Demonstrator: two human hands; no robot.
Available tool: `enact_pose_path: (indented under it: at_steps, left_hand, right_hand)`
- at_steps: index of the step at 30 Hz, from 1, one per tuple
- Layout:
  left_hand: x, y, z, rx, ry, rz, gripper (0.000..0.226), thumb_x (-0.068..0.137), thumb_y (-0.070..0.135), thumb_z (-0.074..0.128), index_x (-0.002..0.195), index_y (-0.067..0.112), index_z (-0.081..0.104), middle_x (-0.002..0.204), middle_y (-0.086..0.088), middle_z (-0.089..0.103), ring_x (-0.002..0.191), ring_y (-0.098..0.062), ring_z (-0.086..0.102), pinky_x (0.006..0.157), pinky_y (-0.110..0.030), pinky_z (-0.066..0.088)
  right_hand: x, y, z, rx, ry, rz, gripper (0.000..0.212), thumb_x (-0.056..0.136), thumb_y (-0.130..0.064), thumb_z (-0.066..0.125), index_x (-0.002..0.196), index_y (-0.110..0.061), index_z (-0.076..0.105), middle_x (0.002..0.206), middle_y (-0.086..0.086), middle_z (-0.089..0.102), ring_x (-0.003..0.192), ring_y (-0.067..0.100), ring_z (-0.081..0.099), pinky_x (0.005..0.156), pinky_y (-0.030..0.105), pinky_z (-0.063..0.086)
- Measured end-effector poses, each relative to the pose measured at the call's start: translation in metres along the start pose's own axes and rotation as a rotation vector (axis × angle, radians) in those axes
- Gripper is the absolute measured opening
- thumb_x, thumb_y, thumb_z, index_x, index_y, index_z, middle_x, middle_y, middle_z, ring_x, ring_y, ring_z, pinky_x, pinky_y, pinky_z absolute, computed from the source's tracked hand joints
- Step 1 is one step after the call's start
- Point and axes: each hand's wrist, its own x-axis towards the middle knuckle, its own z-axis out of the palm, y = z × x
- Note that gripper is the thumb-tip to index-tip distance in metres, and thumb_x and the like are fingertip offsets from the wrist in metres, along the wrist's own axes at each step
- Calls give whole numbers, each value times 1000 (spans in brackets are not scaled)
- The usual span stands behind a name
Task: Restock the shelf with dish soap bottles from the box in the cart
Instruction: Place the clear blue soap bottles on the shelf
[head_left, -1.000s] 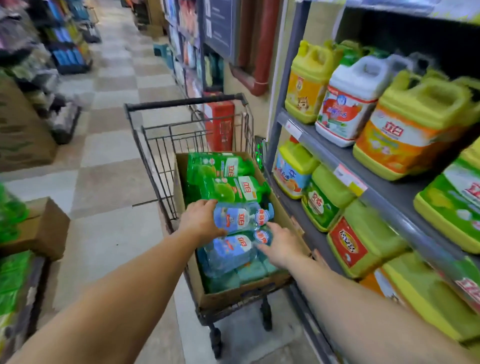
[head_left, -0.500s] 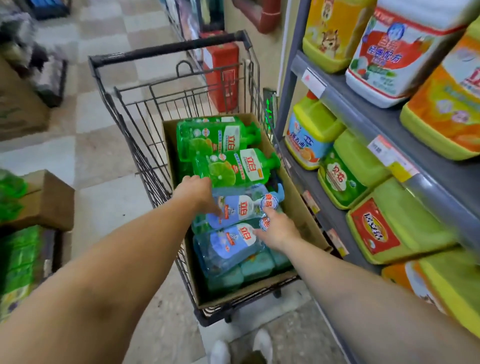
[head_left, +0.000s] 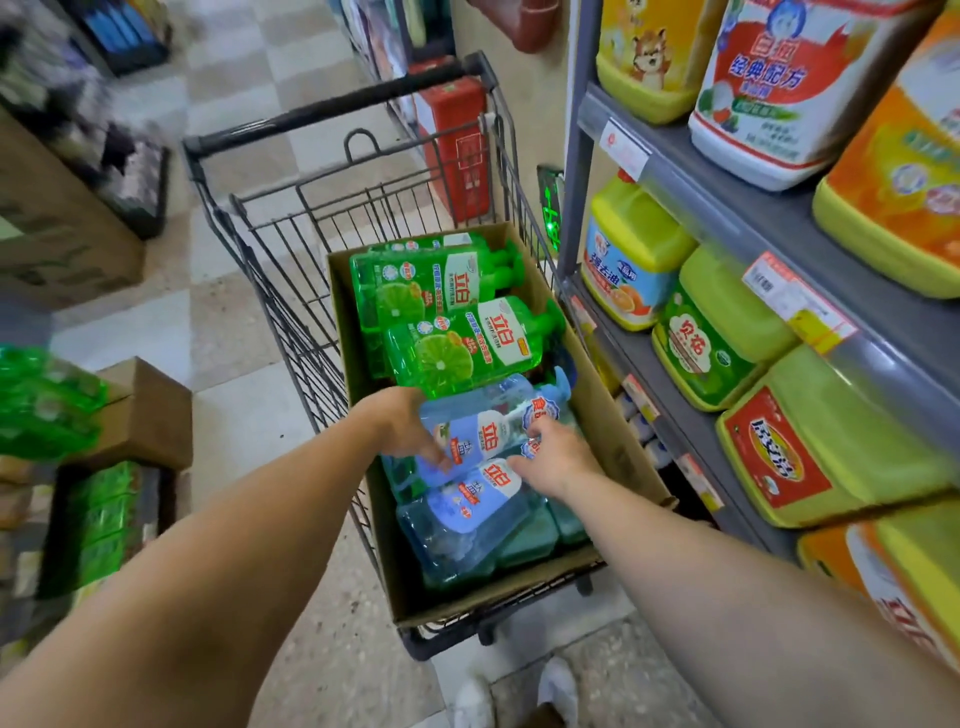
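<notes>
The upper blue bottle (head_left: 485, 423) lay crosswise, cap toward the shelf (head_left: 737, 208); both hands' curled fingers (head_left: 436, 457) gripped it.

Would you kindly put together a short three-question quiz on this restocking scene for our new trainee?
1. True or false: the brown cardboard box sits inside the black wire shopping cart.
2. Multiple choice: which bottles lie farthest from the person in the box? A) green lime-label dish soap bottles B) clear blue dish soap bottles C) orange bottles
3. Fill in: both the left hand and the right hand are on the ____ bottles.

Key: 1 true; 2 A; 3 blue. The grey metal shelf stands on the person's right and holds large yellow-green jugs.
</notes>
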Motion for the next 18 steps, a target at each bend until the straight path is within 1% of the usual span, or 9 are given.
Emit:
enact_pose_path:
  at_steps: [3, 6, 8, 9, 11, 13, 15, 17, 18]
  left_hand:
    - [-10, -9, 7, -152, 54, -15, 108, 45, 55, 90, 137, 17, 49, 131, -3, 59, 120, -27, 55, 106, -42, 42]
    - [-19, -21, 12, -471, 90, 5, 105, 41, 44, 95, 132, 13, 53, 118, 1, 66, 108, -20, 62, 103, -37, 46]
    - [-29, -22, 16, -697, 79, 67, 85, 49, 28, 96, 122, 10, 58, 100, 3, 73, 93, -14, 68, 97, -37, 51]
    - [-34, -21, 19, -780, 63, 104, 75, 53, 22, 95, 117, 9, 60, 95, 1, 74, 89, -15, 70, 94, -39, 53]
    - [-45, -15, 26, -899, 28, 197, 66, 52, 23, 96, 108, 11, 63, 95, -4, 76, 90, -21, 72, 90, -45, 55]
    - [-53, -7, 31, -944, -5, 292, 70, 44, 32, 96, 105, 13, 66, 98, -6, 75, 91, -22, 72, 89, -45, 56]
    - [-65, 2, 36, -952, -51, 402, 72, 43, 33, 94, 105, 9, 67, 99, -7, 75, 86, -20, 71, 86, -38, 55]
    - [-81, 15, 40, -922, -85, 484, 77, 44, 35, 96, 108, 7, 65, 100, -7, 75, 82, -16, 70, 80, -31, 55]
    - [-88, 23, 44, -904, -97, 526, 65, 52, 29, 95, 105, 8, 64, 96, -4, 75, 78, -12, 69, 74, -25, 55]
  right_hand:
    - [-2, 2, -1, 40, 9, -16, 52, 82, -44, 69, 126, -25, 50, 132, 6, 53, 118, 27, 53, 98, 38, 47]
    - [-9, -3, -6, 109, 6, -64, 65, 82, -49, 68, 137, -21, 44, 138, 7, 50, 124, 26, 50, 99, 33, 42]
    - [-17, -10, -15, 214, -12, -109, 77, 83, -47, 69, 145, -17, 36, 144, 8, 46, 130, 24, 47, 101, 31, 39]
    - [-24, -14, -21, 290, -16, -121, 82, 83, -46, 70, 149, -15, 31, 146, 8, 45, 132, 23, 46, 102, 31, 38]
    - [-38, -19, -32, 410, 12, -117, 86, 83, -45, 71, 150, -14, 27, 143, 8, 49, 128, 23, 50, 98, 31, 40]
    - [-56, -21, -41, 511, 85, -117, 75, 83, -39, 73, 143, -17, 34, 134, 8, 56, 118, 25, 58, 93, 36, 47]
    - [-78, -17, -43, 664, 164, -130, 53, 81, -28, 76, 124, -22, 45, 123, 12, 63, 105, 28, 64, 86, 50, 55]
    - [-105, -8, -45, 753, 250, -129, 44, 79, -21, 79, 111, -23, 48, 116, 14, 67, 101, 32, 67, 80, 58, 55]
    - [-118, -1, -46, 778, 291, -134, 44, 79, -18, 79, 111, -22, 49, 116, 14, 67, 101, 32, 67, 81, 59, 55]
